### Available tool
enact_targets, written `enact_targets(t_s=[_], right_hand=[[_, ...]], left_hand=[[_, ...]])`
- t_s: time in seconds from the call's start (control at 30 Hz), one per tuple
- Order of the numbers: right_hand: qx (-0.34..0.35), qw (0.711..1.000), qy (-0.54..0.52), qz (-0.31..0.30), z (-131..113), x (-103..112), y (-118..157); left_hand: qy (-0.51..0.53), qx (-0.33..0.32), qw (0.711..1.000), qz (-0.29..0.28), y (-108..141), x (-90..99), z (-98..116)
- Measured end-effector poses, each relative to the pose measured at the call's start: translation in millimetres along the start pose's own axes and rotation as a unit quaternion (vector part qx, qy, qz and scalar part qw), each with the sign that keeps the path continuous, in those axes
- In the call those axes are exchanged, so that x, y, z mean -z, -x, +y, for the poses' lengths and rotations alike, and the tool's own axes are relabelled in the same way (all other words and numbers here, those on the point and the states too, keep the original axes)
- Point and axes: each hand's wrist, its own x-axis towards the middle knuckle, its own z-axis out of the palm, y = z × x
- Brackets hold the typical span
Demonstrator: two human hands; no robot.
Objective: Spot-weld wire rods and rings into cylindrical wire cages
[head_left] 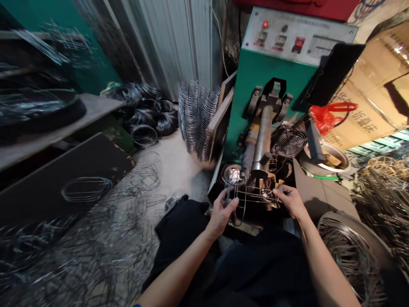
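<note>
**Left hand** [220, 214]: fingers closed around the near side of the open cage-like frame of silver steel wire [252, 198], gripping it firmly.

**Right hand** [289, 200]: fingers curled over the far side of the same frame, also closed on the wire. The two hands stand apart, which appears to steady the frame from both sides.

**Frame position:** held in the air above the person's dark-clothed lap [252, 260], just in front of the base of the green sheet-metal machine [271, 98]. It lies close beneath the upright grey steel cylinder [262, 143], apparently placed to bring the wires within the machine's reach.

**Machine surroundings:** a round black-framed cooling fan [289, 143] sits just right of the cylinder, probably directed at the machine's working parts.

**Left of the machine:** a stack of spiral silver wire frames [194, 119] stands on the concrete floor [179, 164], beside heaped coils of black wire [150, 111].

**Right of the person:** a round shallow tray of loose wire rings [349, 258] lies within easy reach of the right hand, likely for that reason.
</note>
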Motion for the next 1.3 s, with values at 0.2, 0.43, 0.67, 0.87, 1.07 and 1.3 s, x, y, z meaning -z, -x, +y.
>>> enact_targets(t_s=[0.2, 0.43, 0.67, 0.87, 1.07, 1.3], right_hand=[[-0.006, 1.0, 0.002, -0.004, 1.7, 4.5, -4.3], [0.049, 0.994, 0.01, 0.097, 1.9, -4.9, 8.7], [0.161, 0.972, 0.05, 0.166, 14.0, -29.3, 42.9], [0.171, 0.964, 0.091, 0.181, 9.0, -39.0, 41.6], [0.174, 0.963, 0.11, 0.177, 11.1, -41.6, 31.5], [0.171, 0.965, 0.101, 0.17, 11.8, -42.2, 17.1]], left_hand=[[-0.001, 0.014, 1.0, 0.005, -0.8, -1.5, 2.9], [-0.005, 0.029, 1.0, -0.007, 2.0, -0.1, 5.6], [-0.03, 0.011, 0.999, 0.01, 3.8, 0.7, 0.8], [0.005, -0.002, 0.999, 0.044, 3.5, -3.6, -4.9], [0.013, -0.015, 0.999, 0.044, -2.8, -4.1, -0.8], [0.017, -0.023, 0.999, 0.039, -11.3, -5.9, 5.1]])
